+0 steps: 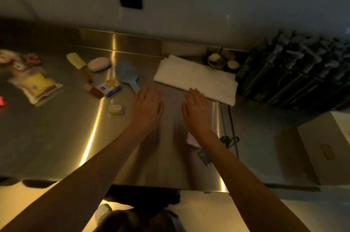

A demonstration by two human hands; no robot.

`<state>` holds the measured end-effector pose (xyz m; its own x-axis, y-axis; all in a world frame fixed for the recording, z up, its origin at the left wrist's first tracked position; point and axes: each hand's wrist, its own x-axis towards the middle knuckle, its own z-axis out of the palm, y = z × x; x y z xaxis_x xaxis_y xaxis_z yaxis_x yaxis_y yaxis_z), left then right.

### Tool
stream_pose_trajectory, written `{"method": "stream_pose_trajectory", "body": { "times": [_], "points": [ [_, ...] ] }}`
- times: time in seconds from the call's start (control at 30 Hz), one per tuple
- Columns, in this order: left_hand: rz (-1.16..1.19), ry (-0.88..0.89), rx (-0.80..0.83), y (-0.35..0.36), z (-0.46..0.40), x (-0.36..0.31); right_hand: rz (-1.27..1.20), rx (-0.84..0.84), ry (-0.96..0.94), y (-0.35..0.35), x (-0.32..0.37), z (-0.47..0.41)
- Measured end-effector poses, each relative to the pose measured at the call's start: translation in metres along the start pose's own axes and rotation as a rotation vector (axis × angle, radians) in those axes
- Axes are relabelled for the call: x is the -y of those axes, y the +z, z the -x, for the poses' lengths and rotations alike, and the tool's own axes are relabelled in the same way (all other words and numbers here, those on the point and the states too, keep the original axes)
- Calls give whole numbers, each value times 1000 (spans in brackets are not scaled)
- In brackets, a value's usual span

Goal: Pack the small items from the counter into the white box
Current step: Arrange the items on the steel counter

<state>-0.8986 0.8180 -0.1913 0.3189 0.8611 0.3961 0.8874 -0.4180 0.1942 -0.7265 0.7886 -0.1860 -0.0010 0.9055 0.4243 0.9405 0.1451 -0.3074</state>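
My left hand (147,106) and my right hand (196,109) hover flat and empty over the steel counter (62,137), fingers apart. My right fingertips reach the near edge of a folded white cloth (195,78). A blue hairbrush (127,75) lies just left of my left hand. Further left are a pink soap case (98,63), a yellow brush with a wooden handle (78,65), a small blue-and-white pack (108,87), and a small soap bar (115,109). A pink item (191,140) peeks out under my right wrist. The white box (327,146) stands at the right edge.
A bagged yellow sponge (37,85) and more packets lie at the far left. Small cups (220,60) stand behind the cloth. A dark rack of bottles (295,72) fills the back right. A cord (230,127) runs down the counter by my right arm.
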Motion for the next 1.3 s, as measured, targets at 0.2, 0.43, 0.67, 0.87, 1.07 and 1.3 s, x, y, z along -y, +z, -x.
{"method": "stream_pose_trajectory", "body": {
  "times": [0.2,0.43,0.67,0.87,1.07,1.3],
  "points": [
    [-83,-107,-42,-20,29,65,-82,101,-97,34,59,-20],
    [-100,-224,33,-34,45,127,-140,202,-67,74,111,-31],
    [-55,-175,198,-23,39,205,-139,296,-27,121,160,-38],
    [-18,-84,308,-4,14,259,-88,419,50,162,189,-44],
    [44,65,412,30,-22,294,-46,359,185,188,207,-41],
    [94,164,411,51,-33,299,80,412,249,200,207,-30]
  ]
}}
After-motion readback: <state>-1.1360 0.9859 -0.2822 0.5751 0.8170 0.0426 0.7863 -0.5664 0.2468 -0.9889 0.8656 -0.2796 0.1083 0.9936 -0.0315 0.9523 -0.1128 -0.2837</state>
